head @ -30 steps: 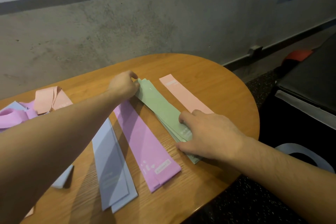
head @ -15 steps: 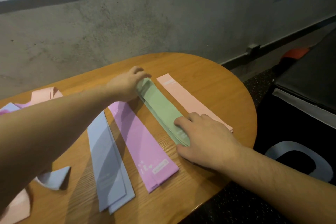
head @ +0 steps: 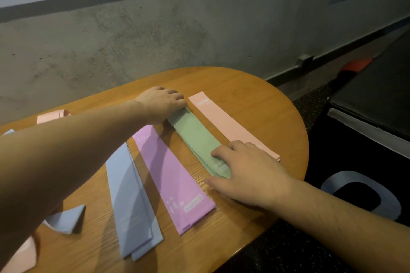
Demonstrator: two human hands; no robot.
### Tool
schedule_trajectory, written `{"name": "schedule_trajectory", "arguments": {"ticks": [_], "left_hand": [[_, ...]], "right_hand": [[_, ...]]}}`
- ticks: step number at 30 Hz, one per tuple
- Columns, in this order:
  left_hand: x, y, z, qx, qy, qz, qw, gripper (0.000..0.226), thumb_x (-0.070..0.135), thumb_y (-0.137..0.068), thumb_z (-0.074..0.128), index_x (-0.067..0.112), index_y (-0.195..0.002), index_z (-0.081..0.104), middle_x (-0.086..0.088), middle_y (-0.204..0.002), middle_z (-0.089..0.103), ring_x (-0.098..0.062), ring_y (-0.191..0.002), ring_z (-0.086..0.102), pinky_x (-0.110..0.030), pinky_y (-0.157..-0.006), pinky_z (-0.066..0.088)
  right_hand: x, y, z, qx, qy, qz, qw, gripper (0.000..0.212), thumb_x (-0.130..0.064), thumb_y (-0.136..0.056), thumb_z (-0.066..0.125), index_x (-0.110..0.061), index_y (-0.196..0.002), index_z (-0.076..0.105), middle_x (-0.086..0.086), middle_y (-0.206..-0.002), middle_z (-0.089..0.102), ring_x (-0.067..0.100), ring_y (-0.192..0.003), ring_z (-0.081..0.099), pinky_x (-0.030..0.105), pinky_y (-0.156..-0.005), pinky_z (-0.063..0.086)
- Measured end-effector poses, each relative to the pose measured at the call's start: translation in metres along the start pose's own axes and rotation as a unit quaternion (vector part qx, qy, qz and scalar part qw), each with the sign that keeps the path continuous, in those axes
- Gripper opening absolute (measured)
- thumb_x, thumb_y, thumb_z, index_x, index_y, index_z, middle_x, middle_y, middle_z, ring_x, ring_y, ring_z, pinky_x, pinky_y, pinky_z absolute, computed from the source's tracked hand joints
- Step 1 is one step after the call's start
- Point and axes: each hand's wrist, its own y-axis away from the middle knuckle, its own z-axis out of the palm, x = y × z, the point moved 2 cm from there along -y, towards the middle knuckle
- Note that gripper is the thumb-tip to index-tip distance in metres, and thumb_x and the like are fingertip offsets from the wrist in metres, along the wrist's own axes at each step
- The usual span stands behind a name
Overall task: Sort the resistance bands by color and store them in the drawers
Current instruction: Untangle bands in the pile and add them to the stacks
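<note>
Both hands lie flat-fingered on the green bands [head: 195, 139], left hand [head: 162, 104] at their 11 o'clock end, right hand [head: 248, 170] at 5 o'clock, seemingly squaring the stack mid-table [head: 255, 95].

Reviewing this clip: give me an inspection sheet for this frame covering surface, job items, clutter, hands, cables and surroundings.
Surface: rounded wooden table, grain visible.
Job's things: four flat piles side by side: blue bands, purple bands, green bands, pink bands. Loose unsorted bands at the left: a curled blue band, a folded pink band. No drawers in view.
Clutter: nothing seen.
Hands: left hand presses the green pile's far end; right hand lies flat on its near end.
Cables: nothing seen.
Surroundings: grey concrete wall behind; black padded bench on the right; dark speckled floor.
</note>
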Motion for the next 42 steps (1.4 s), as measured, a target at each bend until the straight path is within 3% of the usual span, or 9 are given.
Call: {"name": "schedule_trajectory", "arguments": {"ticks": [3,9,15,19,23,26,31,37,42], "left_hand": [[0.001,-0.002,-0.002,-0.007,0.018,-0.001,1.0,0.067,0.014,-0.093,0.067,0.032,-0.148,0.035,0.003,-0.153,0.043,-0.02,-0.144,0.037,-0.039,-0.112,0.04],[0.002,-0.004,-0.005,-0.039,-0.014,0.021,0.999,0.079,0.01,-0.091,0.068,0.035,-0.154,0.029,0.006,-0.161,0.03,-0.019,-0.151,0.022,-0.04,-0.12,0.03],[0.002,-0.01,-0.001,-0.05,-0.007,0.009,0.999,0.071,0.014,-0.088,0.072,0.032,-0.146,0.036,0.003,-0.144,0.05,-0.02,-0.135,0.046,-0.039,-0.11,0.043],[0.001,-0.01,-0.002,-0.054,-0.003,0.007,0.999,0.079,0.017,-0.086,0.076,0.038,-0.148,0.031,-0.001,-0.139,0.046,-0.023,-0.127,0.049,-0.036,-0.094,0.055],[0.002,-0.009,0.001,-0.07,0.022,-0.026,0.997,0.074,0.017,-0.09,0.071,0.039,-0.148,0.031,-0.004,-0.149,0.034,-0.03,-0.125,0.05,-0.037,-0.092,0.056],[0.005,-0.009,0.001,-0.077,0.058,-0.032,0.995,0.067,0.021,-0.091,0.07,0.035,-0.146,0.035,-0.004,-0.142,0.041,-0.025,-0.116,0.056,-0.035,-0.087,0.057],[0.005,-0.009,0.001,-0.063,0.078,-0.04,0.994,0.066,0.019,-0.091,0.07,0.034,-0.146,0.038,-0.003,-0.139,0.043,-0.025,-0.12,0.053,-0.035,-0.093,0.054],[0.006,-0.01,0.008,-0.051,0.143,-0.055,0.987,0.064,0.016,-0.092,0.068,0.032,-0.146,0.039,-0.002,-0.147,0.038,-0.026,-0.126,0.05,-0.038,-0.101,0.05],[0.002,-0.005,0.012,-0.055,0.181,-0.073,0.979,0.069,0.01,-0.09,0.069,0.036,-0.146,0.04,0.0,-0.156,0.022,-0.029,-0.131,0.046,-0.038,-0.1,0.051]], "right_hand": [[0.003,0.001,-0.001,0.002,0.001,0.01,1.0,0.06,-0.068,-0.09,0.051,-0.043,-0.143,0.038,-0.003,-0.136,0.049,0.019,-0.122,0.048,0.041,-0.096,0.051],[0.0,0.002,0.0,0.003,0.001,0.013,1.0,0.055,-0.057,-0.094,0.054,-0.045,-0.143,0.034,-0.001,-0.132,0.047,0.021,-0.118,0.05,0.038,-0.091,0.053],[-0.003,0.002,0.001,0.005,0.009,0.011,1.0,0.055,-0.054,-0.094,0.054,-0.042,-0.144,0.033,0.0,-0.133,0.045,0.021,-0.12,0.048,0.037,-0.09,0.052],[-0.001,0.004,0.001,0.003,0.016,0.01,1.0,0.059,-0.061,-0.093,0.054,-0.042,-0.145,0.033,0.0,-0.134,0.045,0.021,-0.12,0.047,0.039,-0.091,0.053],[-0.001,0.003,0.001,0.001,0.005,0.005,1.0,0.056,-0.053,-0.096,0.055,-0.04,-0.147,0.033,0.001,-0.136,0.045,0.022,-0.122,0.048,0.039,-0.096,0.052],[-0.001,0.003,0.001,-0.001,-0.002,0.001,1.0,0.057,-0.052,-0.096,0.055,-0.04,-0.147,0.033,0.001,-0.136,0.045,0.021,-0.122,0.047,0.039,-0.097,0.052],[0.009,0.006,-0.002,-0.035,-0.027,-0.001,0.999,0.073,-0.061,-0.086,0.062,-0.046,-0.149,0.031,-0.007,-0.143,0.042,0.016,-0.129,0.042,0.041,-0.104,0.047],[0.014,0.007,-0.002,-0.03,-0.028,-0.007,0.999,0.077,-0.053,-0.085,0.07,-0.042,-0.151,0.032,-0.008,-0.144,0.043,0.014,-0.13,0.042,0.042,-0.105,0.047],[0.022,0.011,-0.009,-0.085,-0.027,-0.044,0.995,0.092,-0.059,-0.077,0.076,-0.043,-0.153,0.027,-0.012,-0.153,0.033,0.012,-0.138,0.035,0.042,-0.113,0.04]]}}
